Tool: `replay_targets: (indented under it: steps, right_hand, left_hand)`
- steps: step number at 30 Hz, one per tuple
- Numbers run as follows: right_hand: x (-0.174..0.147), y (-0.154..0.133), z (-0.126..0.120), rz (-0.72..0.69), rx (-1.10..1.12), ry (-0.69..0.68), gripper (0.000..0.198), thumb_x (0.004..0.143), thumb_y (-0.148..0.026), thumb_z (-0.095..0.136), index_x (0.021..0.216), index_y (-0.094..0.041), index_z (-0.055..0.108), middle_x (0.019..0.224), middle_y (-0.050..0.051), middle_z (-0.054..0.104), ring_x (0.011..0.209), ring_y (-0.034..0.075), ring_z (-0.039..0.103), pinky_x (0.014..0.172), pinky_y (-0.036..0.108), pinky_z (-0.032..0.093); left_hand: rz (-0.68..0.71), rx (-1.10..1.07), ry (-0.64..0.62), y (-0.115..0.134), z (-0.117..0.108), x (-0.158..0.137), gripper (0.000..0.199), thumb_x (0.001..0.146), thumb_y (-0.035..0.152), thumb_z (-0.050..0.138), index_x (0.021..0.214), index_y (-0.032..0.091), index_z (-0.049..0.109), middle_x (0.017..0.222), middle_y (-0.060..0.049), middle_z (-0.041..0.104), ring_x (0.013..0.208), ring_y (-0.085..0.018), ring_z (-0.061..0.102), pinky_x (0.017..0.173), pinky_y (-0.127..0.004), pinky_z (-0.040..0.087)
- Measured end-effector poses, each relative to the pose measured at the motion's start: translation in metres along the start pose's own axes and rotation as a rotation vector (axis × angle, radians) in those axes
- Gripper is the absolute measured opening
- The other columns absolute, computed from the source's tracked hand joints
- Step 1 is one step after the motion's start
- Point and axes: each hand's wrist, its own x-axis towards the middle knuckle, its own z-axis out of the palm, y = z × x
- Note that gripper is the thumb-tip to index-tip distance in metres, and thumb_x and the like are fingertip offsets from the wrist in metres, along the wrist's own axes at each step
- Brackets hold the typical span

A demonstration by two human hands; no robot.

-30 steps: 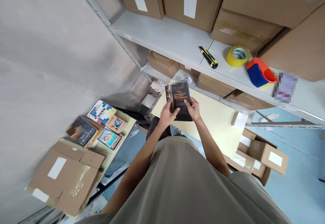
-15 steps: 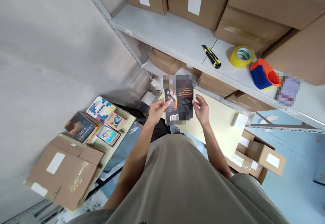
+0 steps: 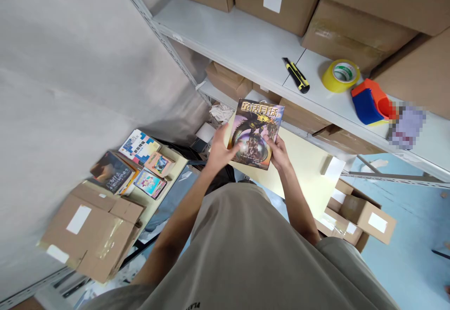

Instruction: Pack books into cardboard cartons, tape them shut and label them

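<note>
A book [image 3: 250,134] with a dragon and a glass globe on its dark, colourful cover is held up in front of my body, front side facing me and slightly tilted. My right hand [image 3: 278,153] grips its right edge, thumb on the cover and fingers behind. At the left edge is my left hand [image 3: 222,150], its thumb pressed on the cover and its fingers reaching up beside the book. Below the book lies a pale yellow tabletop [image 3: 302,160].
Left, a side table carries several books [image 3: 151,183] and flattened cardboard [image 3: 94,230]. The shelf ahead holds a utility knife [image 3: 297,76], yellow tape [image 3: 340,76], an orange-blue tape dispenser [image 3: 371,101] and large cartons [image 3: 274,1]. Right, an open carton [image 3: 355,216] contains small boxes.
The book has been turned over from its dark back cover to its front cover. Both hands have shifted their hold with it, and my right hand has closed on its edge.
</note>
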Motion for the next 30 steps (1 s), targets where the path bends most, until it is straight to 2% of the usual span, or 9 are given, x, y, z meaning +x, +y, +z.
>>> replay_targets:
  steps: [3,5,8,11,17,21,24,27,30]
  right_hand:
    - [-0.003,-0.008,-0.015,0.051,0.054,-0.029,0.071,0.083,-0.076,0.096,0.132,-0.029,0.077,0.143,0.010,0.086,0.135,0.036,0.081,0.120,0.055,0.068]
    - [-0.005,-0.012,-0.020,0.055,0.044,-0.038,0.071,0.083,-0.076,0.097,0.132,-0.029,0.076,0.144,0.010,0.086,0.136,0.036,0.081,0.121,0.056,0.068]
    - [-0.004,-0.018,-0.022,0.029,-0.011,-0.075,0.072,0.087,-0.080,0.093,0.135,-0.030,0.076,0.150,0.009,0.084,0.143,0.036,0.078,0.125,0.057,0.065]
    - [0.000,-0.027,-0.025,-0.064,-0.103,-0.125,0.070,0.091,-0.081,0.091,0.137,-0.030,0.078,0.156,0.007,0.081,0.151,0.035,0.072,0.135,0.056,0.057]
    - [0.003,-0.058,-0.039,-0.222,-0.331,-0.304,0.054,0.091,-0.076,0.095,0.120,-0.031,0.092,0.138,0.006,0.089,0.142,0.037,0.077,0.131,0.059,0.058]
    - [-0.004,-0.070,-0.035,-0.381,-0.398,-0.304,0.035,0.090,-0.065,0.101,0.117,-0.043,0.096,0.156,0.001,0.082,0.168,0.036,0.058,0.146,0.066,0.039]
    - [-0.012,-0.073,-0.028,-0.325,-0.339,-0.247,0.029,0.091,-0.064,0.099,0.115,-0.048,0.096,0.163,-0.003,0.077,0.169,0.036,0.057,0.147,0.068,0.038]
    - [-0.015,-0.071,-0.028,-0.237,-0.312,-0.257,0.040,0.088,-0.061,0.102,0.125,-0.046,0.095,0.167,-0.001,0.074,0.166,0.038,0.061,0.144,0.064,0.045]
    - [-0.009,-0.054,-0.033,-0.171,-0.335,-0.182,0.055,0.082,-0.063,0.106,0.129,-0.036,0.094,0.148,0.007,0.085,0.148,0.039,0.075,0.137,0.060,0.054]
  left_hand:
    - [-0.175,-0.221,-0.043,-0.012,-0.018,0.020,0.101,0.082,0.072,0.100,0.161,0.016,0.070,0.146,-0.022,0.082,0.150,-0.045,0.072,0.134,-0.064,0.052]
    - [-0.197,-0.356,-0.170,-0.010,-0.019,0.027,0.092,0.080,0.075,0.101,0.149,0.018,0.079,0.136,-0.019,0.086,0.141,-0.043,0.077,0.127,-0.060,0.058]
    - [-0.140,-0.442,-0.258,0.000,-0.014,0.030,0.074,0.081,0.076,0.101,0.129,0.021,0.087,0.135,-0.015,0.087,0.139,-0.041,0.078,0.126,-0.056,0.059]
    - [-0.088,-0.408,-0.254,0.003,-0.015,0.032,0.072,0.081,0.072,0.102,0.128,0.021,0.085,0.138,-0.015,0.086,0.138,-0.039,0.077,0.125,-0.053,0.059]
    - [0.132,-0.265,-0.179,0.001,-0.039,0.036,0.063,0.085,0.074,0.100,0.116,0.024,0.077,0.126,-0.013,0.086,0.132,-0.035,0.078,0.124,-0.055,0.059]
    - [0.288,-0.151,-0.126,0.014,-0.047,0.034,0.051,0.101,0.077,0.083,0.095,0.026,0.074,0.121,-0.014,0.088,0.146,-0.036,0.073,0.134,-0.065,0.051]
    - [0.250,-0.143,-0.114,0.021,-0.047,0.029,0.053,0.104,0.079,0.077,0.097,0.027,0.074,0.126,-0.015,0.087,0.147,-0.036,0.074,0.135,-0.068,0.050]
    - [0.172,-0.179,-0.148,0.015,-0.048,0.025,0.055,0.100,0.081,0.081,0.103,0.027,0.076,0.131,-0.016,0.086,0.144,-0.037,0.076,0.135,-0.065,0.052]
    - [0.051,-0.224,-0.154,-0.012,-0.049,0.027,0.059,0.093,0.078,0.090,0.114,0.025,0.077,0.124,-0.015,0.087,0.127,-0.036,0.082,0.122,-0.058,0.063]
